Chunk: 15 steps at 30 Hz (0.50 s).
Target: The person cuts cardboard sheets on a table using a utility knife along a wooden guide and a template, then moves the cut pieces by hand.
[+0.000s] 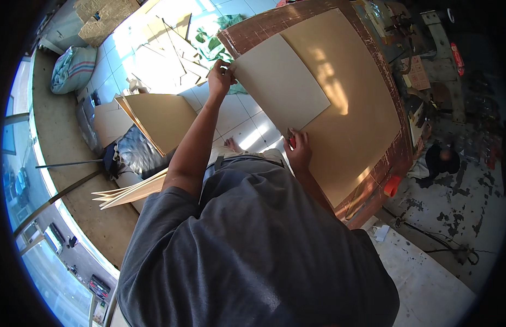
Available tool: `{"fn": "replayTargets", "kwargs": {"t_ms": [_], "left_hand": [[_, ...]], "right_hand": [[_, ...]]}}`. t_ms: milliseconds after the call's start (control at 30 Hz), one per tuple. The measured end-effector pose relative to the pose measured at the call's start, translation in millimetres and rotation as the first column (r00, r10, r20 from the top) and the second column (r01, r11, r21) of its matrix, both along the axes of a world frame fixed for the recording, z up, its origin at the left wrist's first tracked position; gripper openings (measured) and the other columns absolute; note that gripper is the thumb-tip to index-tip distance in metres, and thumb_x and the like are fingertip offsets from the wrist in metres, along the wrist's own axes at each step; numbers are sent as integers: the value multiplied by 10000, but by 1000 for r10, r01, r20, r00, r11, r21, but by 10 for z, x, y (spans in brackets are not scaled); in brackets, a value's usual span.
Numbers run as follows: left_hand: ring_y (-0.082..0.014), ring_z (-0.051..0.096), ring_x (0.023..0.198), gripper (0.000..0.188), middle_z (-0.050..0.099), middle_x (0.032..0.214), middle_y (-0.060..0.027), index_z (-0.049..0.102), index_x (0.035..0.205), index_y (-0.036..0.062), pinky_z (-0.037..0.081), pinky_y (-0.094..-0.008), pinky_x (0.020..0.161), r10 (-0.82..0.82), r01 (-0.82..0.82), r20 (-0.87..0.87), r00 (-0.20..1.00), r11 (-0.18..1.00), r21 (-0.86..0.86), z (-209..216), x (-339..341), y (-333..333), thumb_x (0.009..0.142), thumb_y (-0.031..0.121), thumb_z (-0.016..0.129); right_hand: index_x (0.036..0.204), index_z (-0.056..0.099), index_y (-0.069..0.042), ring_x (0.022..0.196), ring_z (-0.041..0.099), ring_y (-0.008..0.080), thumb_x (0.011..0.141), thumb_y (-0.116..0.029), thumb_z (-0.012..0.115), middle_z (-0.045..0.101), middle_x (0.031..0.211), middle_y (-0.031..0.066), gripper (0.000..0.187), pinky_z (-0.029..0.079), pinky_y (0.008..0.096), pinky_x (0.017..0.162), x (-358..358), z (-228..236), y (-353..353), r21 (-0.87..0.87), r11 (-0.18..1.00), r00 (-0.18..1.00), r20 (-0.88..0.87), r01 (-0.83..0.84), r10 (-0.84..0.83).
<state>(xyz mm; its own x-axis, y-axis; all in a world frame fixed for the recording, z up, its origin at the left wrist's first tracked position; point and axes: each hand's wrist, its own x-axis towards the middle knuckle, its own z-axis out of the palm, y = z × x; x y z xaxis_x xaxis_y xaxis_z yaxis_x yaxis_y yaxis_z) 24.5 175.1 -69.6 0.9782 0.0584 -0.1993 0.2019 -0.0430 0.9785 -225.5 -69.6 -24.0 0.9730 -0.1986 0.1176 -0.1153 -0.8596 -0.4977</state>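
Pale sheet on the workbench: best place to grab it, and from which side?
Grip the pale sheet at its near edge, coming from the person's side of the workbench. It lies flat on the larger tan board, and that edge appears to overhang, leaving fingers room underneath. The left hand pinches its far-left corner; the right hand rests at the near corner, holding something small and red.

red tool point(291, 142) mostly hidden in right hand point(300, 151), workbench clutter point(422, 71) indistinct
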Motion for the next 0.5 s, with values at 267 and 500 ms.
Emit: {"fn": "replayTargets", "kwargs": {"t_ms": [267, 500], "left_hand": [[-157, 646, 531, 164, 644, 661, -112, 548, 1034, -39, 513, -282, 486, 2, -3, -30, 1000, 1000, -12, 35, -21, -26, 942, 79, 615], [-171, 646, 554, 467, 673, 732, -142, 459, 1234, -25, 527, -302, 506, 244, -241, -49, 969, 968, 65, 5, -148, -176, 886, 140, 723]], "right_hand": [[1179, 652, -68, 908, 659, 327, 843, -275, 755, 618, 1025, 124, 408, 543, 408, 741, 14, -13, -5, -14, 1000, 1000, -14, 12, -12], [1209, 636, -81, 904, 659, 311, 890, -328, 690, 607, 1016, 120, 406, 547, 407, 732, 25, -48, 11, -27, 1000, 1000, -1, 2, -2]]}}
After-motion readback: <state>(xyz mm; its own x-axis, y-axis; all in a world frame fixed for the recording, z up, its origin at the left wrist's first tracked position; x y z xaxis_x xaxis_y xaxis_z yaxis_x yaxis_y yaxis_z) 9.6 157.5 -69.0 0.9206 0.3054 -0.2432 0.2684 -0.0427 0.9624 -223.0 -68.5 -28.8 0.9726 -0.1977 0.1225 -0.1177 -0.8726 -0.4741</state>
